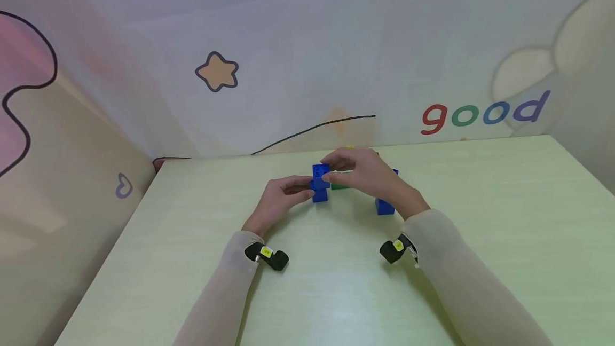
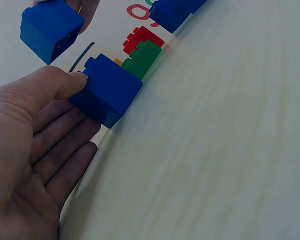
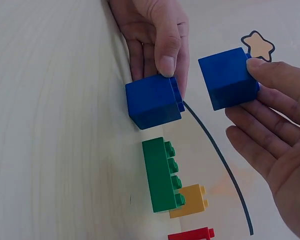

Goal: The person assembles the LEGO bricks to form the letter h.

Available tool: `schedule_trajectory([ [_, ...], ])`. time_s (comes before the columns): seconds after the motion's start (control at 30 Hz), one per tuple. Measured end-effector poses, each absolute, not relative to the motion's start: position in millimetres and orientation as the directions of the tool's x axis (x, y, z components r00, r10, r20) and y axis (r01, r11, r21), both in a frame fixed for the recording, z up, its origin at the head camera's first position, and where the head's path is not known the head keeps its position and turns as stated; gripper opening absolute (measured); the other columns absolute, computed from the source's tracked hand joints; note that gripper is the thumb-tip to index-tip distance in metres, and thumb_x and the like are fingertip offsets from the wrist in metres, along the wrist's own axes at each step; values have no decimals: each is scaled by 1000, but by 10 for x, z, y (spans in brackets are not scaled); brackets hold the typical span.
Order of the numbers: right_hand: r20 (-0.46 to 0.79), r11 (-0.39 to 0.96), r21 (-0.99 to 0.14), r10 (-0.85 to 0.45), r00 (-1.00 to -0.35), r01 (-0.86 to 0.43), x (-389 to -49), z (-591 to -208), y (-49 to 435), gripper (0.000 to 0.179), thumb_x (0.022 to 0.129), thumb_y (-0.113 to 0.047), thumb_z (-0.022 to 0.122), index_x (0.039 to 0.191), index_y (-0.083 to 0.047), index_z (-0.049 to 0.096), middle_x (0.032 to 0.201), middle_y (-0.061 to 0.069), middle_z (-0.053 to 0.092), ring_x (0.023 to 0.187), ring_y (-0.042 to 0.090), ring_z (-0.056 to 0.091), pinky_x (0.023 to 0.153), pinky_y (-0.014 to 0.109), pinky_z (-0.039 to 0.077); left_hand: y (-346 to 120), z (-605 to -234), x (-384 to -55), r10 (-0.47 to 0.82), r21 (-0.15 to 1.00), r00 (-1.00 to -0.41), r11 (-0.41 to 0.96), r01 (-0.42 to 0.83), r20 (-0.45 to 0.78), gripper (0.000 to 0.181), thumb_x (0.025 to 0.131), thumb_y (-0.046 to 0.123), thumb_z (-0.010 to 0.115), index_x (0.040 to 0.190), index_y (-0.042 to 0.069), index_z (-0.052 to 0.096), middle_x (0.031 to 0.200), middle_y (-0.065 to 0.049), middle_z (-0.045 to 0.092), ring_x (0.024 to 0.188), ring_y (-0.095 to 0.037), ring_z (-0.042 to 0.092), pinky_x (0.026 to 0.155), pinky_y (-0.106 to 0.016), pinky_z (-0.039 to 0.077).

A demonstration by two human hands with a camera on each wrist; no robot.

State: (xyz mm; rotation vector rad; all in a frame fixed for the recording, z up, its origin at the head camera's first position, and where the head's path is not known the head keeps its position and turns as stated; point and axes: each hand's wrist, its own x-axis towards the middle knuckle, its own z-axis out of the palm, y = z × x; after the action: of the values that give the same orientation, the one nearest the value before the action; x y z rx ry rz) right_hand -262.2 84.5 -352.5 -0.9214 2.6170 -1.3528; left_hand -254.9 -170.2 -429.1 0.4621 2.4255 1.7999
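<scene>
My left hand (image 1: 281, 199) holds a blue building block (image 3: 152, 102) standing on the table, thumb on one side and fingers on the other. Just above it, a second blue building block (image 3: 230, 80) is pinched between the thumb and fingers of my right hand (image 1: 365, 172). A narrow gap parts the two blocks in both wrist views. The lower one has its studs facing up.
Behind the hands on the table (image 1: 326, 282) are a green block (image 3: 157, 175), a yellow block (image 3: 188, 201) and a red block (image 3: 190, 234). More blue (image 1: 384, 207) shows under my right wrist, partly hidden. A printed wall (image 1: 298, 68) borders the table's far edge.
</scene>
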Motion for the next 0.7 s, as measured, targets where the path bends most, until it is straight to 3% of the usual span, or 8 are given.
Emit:
schedule_trajectory([
  [0.7, 209, 416, -798, -488, -847, -436, -2671, -3566, 756, 35, 99, -25, 80, 129, -9, 73, 117, 2, 76, 111, 22, 72, 102, 45, 56, -1715, -4278, -2527, 299, 956, -947, 227, 187, 115, 32, 99, 13, 78, 130, 7, 74, 125, -5, 75, 115, -22, 73, 102, -37, 57],
])
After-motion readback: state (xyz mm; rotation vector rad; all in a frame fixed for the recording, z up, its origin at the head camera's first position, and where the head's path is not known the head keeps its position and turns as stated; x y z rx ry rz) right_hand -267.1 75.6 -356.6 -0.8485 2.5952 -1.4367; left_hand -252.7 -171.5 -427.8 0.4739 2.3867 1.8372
